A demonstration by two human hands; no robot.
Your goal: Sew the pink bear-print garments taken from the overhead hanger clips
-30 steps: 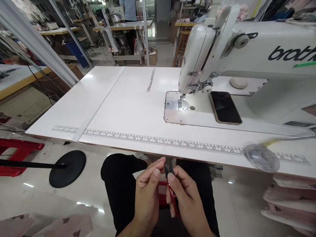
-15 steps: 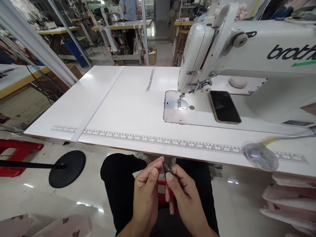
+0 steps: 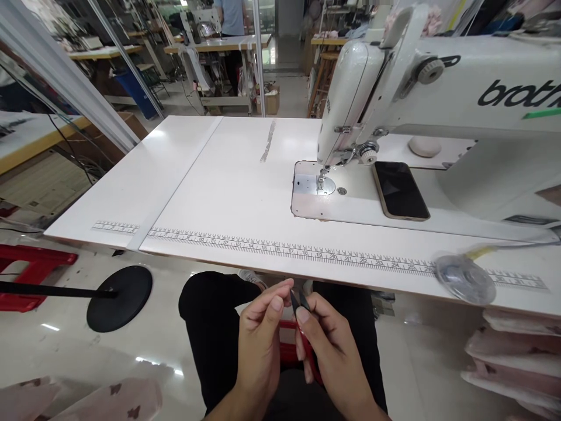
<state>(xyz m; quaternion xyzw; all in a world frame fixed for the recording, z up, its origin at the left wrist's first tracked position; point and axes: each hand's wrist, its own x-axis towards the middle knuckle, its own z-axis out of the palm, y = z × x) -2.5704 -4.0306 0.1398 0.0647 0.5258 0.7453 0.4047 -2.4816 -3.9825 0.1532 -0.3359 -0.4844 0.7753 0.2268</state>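
Red-handled thread snips [image 3: 310,354] with dark, pointed blades are gripped in my right hand [image 3: 337,345], thumb pressing near the base of the blades. Both blades stand slightly apart, tips pointing up and away from me. My left hand [image 3: 260,342] is just left of them, its fingers stretched out and bent a little, fingertips beside the blade tips. I see nothing held in that hand. Both hands are above my lap, in front of the table's near edge.
A white sewing machine [image 3: 438,88] stands on the white table [image 3: 210,187]. A phone [image 3: 401,190] lies by its needle plate. Along the front edge run a printed ruler [image 3: 245,242] and a clear round plastic piece [image 3: 464,279]. Pink fabric [image 3: 512,356] hangs at right.
The blades of the snips have spread a little apart. My hands have otherwise hardly moved, and the view has shifted very slightly.
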